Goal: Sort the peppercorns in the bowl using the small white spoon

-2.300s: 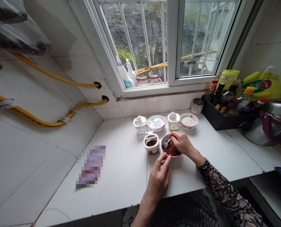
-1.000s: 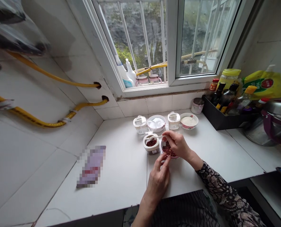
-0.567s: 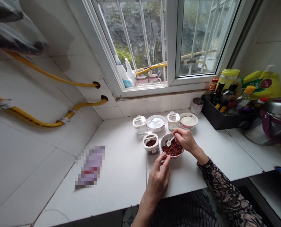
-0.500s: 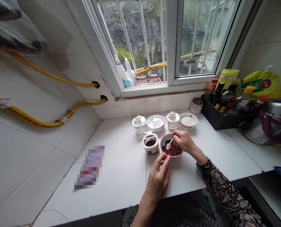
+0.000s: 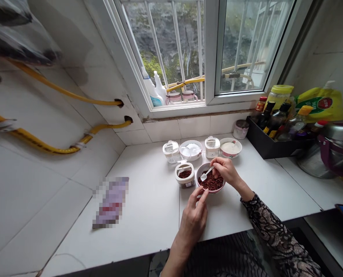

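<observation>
A bowl (image 5: 199, 166) of dark red, peppercorn-like grains (image 5: 213, 182) stands on the white counter. My right hand (image 5: 225, 171) pinches the handle of a small white spoon (image 5: 204, 176) over the bowl, its scoop at the grains. At the near rim, the fingertips of my left hand (image 5: 194, 214) grip the bowl. Just left of it is a clear seasoning jar (image 5: 184, 182) with a white rim, holding the same kind of grains. Behind stand two more clear jars, one on the left (image 5: 170, 151) and one on the right (image 5: 212, 147).
A bowl of white granules (image 5: 191, 149) and a bowl of pale granules (image 5: 231, 147) sit at the back. Bottles fill a black box (image 5: 265, 142) on the right, near a steel pot (image 5: 315, 161). A blurred purple packet (image 5: 110, 206) lies left.
The spoon's scoop has shifted slightly left and up within the bowl. My left hand stays at the rim, and the whole view has moved a little.
</observation>
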Demonstrator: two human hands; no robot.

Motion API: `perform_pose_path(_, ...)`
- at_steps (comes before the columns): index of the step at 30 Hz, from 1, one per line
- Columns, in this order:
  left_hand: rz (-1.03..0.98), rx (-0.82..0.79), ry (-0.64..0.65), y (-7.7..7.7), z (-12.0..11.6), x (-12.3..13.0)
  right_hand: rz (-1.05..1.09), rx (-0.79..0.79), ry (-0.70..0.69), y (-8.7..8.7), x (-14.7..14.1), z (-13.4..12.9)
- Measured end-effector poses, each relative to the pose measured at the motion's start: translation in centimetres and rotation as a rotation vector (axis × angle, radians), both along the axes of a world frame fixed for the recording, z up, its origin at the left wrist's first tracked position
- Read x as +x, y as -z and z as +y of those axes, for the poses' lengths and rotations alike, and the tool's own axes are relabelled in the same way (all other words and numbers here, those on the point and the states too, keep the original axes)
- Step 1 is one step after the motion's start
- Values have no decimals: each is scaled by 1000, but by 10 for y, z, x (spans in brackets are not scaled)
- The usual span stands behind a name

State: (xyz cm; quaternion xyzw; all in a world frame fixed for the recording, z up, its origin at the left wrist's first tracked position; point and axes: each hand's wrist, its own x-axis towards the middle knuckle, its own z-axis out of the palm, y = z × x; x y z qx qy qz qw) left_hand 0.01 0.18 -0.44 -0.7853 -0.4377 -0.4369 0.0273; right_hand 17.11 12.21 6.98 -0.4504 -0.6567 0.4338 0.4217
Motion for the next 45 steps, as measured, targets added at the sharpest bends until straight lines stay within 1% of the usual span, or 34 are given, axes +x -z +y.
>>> perform_pose_path(6,2,-3,5,-1,0,-1,-15,22,2,-1,-2,-3)
perform_pose_path(10,14,1,5,-2,0,-1,-25,40,-26,-1,-8,-6)
perform_pose_path(13,16,6,6,-2,0,-1,-1,9,-45,-1,-9,-7)
perform_pose_path(19,9,5,12,-3,-1,0,87,-56,-27,0,-5,-3)
perform_pose_path(25,5,10,5,-2,0,0,163,-124,-38,0,-3,-1)
perform_pose_path(32,-9,16,5,0,0,0,219,-149,-28,-2,-1,1)
perform_pose_path(37,1,15,3,-1,0,0,245,-124,-18,-1,0,3)
perform_pose_path(40,-1,19,6,-2,0,0,272,-75,-3,-3,-2,4)
perform_pose_path(43,-4,14,12,-2,0,1,303,-11,8,-6,-12,-1)
perform_pose_path(45,-6,12,16,-2,0,1,294,59,-1,-7,-21,-7)
